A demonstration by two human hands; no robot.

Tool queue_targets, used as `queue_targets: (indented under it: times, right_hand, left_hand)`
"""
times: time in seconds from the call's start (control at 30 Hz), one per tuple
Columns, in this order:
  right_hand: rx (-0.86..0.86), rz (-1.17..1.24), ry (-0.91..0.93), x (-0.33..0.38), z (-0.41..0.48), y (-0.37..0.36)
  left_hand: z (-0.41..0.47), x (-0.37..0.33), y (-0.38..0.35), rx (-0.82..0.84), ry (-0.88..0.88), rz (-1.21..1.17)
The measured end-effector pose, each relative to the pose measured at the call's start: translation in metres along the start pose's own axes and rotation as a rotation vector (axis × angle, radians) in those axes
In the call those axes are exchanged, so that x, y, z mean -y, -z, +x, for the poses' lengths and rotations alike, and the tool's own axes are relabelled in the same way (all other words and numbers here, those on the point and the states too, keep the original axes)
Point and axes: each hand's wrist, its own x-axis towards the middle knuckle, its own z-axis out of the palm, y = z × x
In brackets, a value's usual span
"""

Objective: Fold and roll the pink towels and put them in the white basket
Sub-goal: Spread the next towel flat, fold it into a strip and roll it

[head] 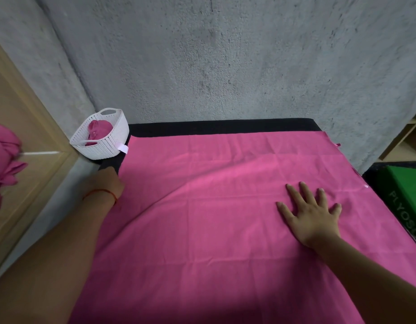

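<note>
A big pink towel (pixel 225 206) lies flat on the dark table (pixel 225 127). Right of it, a green box (pixel 403 183) says "PLYOSO". At its far left corner, the white basket (pixel 113 146) holds a rolled pink towel (pixel 100 129). The right hand (pixel 312 213) presses on the big towel, fingers wide. The left hand (pixel 110 181) meets its left edge; I cannot tell its fingers.

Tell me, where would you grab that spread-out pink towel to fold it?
Probably by an edge, from the left. The pink towel lies flat, so its middle gives nothing to pinch; the right hand just rests flat there. Its left edge lies free on the black surface, where the left hand is, near the white basket.
</note>
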Motion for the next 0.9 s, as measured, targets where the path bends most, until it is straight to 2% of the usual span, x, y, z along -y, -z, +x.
queue_targets:
  times: [0.13, 0.27, 0.57, 0.7, 0.77, 0.8, 0.87, 0.9]
  right_hand:
    - [-0.003, -0.003, 0.001, 0.0, 0.0, 0.0]
    - [0.0, -0.001, 0.001, 0.0, 0.0, 0.0]
    - [0.012, -0.008, -0.006, 0.001, 0.0, 0.001]
    - [0.049, -0.017, -0.001, 0.001, -0.001, 0.003]
    - [0.065, -0.041, 0.006, 0.0, -0.001, 0.005]
    - [0.05, -0.056, 0.026, 0.002, 0.001, 0.009]
    - [-0.009, -0.05, 0.132, 0.013, 0.009, 0.016]
    - [-0.016, -0.024, 0.213, 0.022, 0.014, 0.019]
  left_hand:
    - [-0.01, -0.003, 0.001, -0.084, -0.149, 0.161]
    - [-0.013, -0.008, -0.002, -0.11, -0.205, 0.232]
    - [-0.013, -0.002, -0.014, -0.233, -0.164, 0.109]
    - [-0.023, -0.018, -0.009, -0.342, -0.148, 0.036]
    - [-0.046, -0.045, -0.008, -0.386, -0.289, 0.023]
    - [-0.063, -0.063, -0.012, -0.364, -0.441, -0.05]
    - [-0.107, -0.101, -0.024, -0.19, -0.761, -0.238]
    - [-0.127, -0.119, -0.03, -0.108, -0.872, -0.229]
